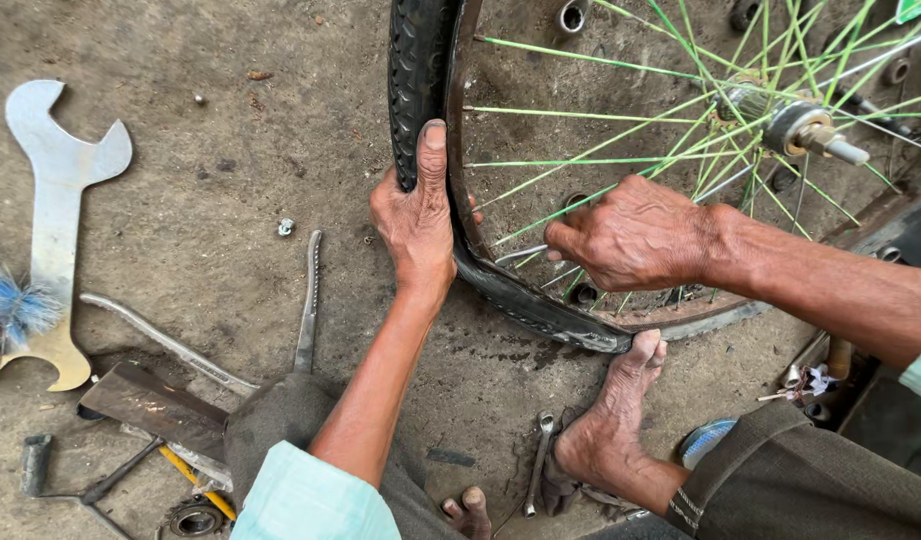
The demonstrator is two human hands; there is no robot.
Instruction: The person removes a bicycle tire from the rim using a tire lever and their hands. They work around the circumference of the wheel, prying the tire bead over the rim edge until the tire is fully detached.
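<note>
Left hand (pixel 416 225): fingers wrapped around tyre (pixel 417 70), thumb flat on the tread.
Right hand (pixel 631 240): fingers curled over rim (pixel 463 190); keep spokes (pixel 581 155) clear.

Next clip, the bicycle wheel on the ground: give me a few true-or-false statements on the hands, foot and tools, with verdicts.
1. The left hand grips the black tyre. True.
2. The right hand holds the large flat spanner. False: the spanner lies on the ground, apart; the hand is at the rim.
3. The spokes are red. False: green.
4. A bare foot presses against the tyre's lower edge. True.
</note>
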